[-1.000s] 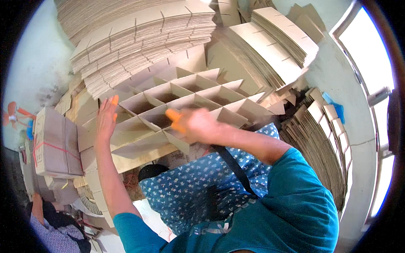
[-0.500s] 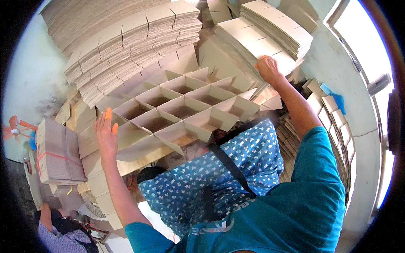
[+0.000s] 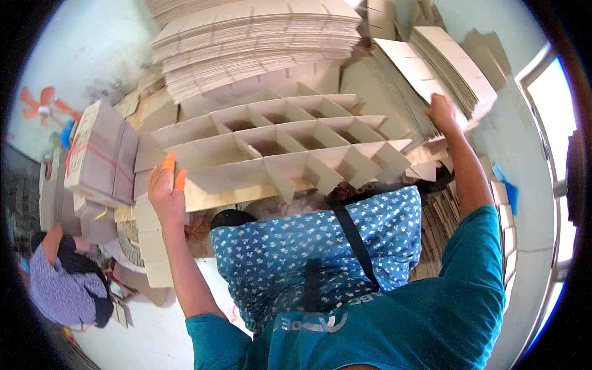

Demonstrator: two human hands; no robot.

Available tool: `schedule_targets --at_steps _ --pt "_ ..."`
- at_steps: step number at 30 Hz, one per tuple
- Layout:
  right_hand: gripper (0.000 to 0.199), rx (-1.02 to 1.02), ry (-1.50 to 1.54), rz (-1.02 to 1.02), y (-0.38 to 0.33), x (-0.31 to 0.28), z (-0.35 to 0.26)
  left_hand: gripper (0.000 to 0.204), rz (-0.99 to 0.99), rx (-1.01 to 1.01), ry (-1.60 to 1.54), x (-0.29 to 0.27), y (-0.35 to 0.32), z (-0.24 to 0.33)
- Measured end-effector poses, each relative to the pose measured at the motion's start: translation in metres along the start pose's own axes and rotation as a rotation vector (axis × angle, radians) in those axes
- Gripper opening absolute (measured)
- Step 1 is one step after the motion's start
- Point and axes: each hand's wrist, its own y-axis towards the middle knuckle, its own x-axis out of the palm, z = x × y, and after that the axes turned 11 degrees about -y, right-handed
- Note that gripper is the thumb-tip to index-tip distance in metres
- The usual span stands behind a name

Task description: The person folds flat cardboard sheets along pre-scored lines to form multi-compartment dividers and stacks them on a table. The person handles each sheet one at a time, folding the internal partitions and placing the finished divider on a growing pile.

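An interlocked cardboard divider grid [image 3: 271, 148] stands on the wooden table [image 3: 209, 200] in front of me, its cells open upward. My left hand [image 3: 165, 200] is at the grid's left end, beside the tip of the nearest long strip. Orange covers wrap two of its digits; the fingers are apart and hold nothing visible. At the right, my right hand [image 3: 445, 116] is closed on the near edge of a slotted cardboard sheet [image 3: 412, 69], which lies over a stack. The thumb's exact grip is hidden.
Behind the grid rises a tall pile of slotted cardboard strips [image 3: 259, 37]; another stack [image 3: 453, 71] stands beyond my right hand. A bundle tied with red string [image 3: 102, 154] sits at left, near an orange fan [image 3: 46, 105]. Another person [image 3: 68, 277] is at lower left.
The view has shifted, so the grid sits lower and flatter in it. The left hand's fingers are more bent than before. The sheet under my right hand now has its left edge raised slightly.
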Motion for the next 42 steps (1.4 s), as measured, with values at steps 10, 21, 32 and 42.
schedule_targets --at_steps 10,21,32,42 --pt "0.039 -0.005 -0.015 0.510 0.008 -0.068 -0.012 0.046 0.058 0.008 0.007 -0.009 -0.024 -0.009" --pt "0.074 -0.717 0.981 0.274 -0.071 -0.253 -0.250 0.047 -0.101 0.019 -0.084 0.032 -0.022 -0.025" --pt "0.067 -0.752 1.124 0.048 -0.061 -0.221 -0.346 0.019 -0.100 -0.019 -0.229 0.044 -0.021 -0.023" --pt "0.061 -0.679 0.927 -0.264 -0.063 -0.242 -0.365 0.016 -0.051 0.019 -0.224 0.048 -0.023 -0.030"
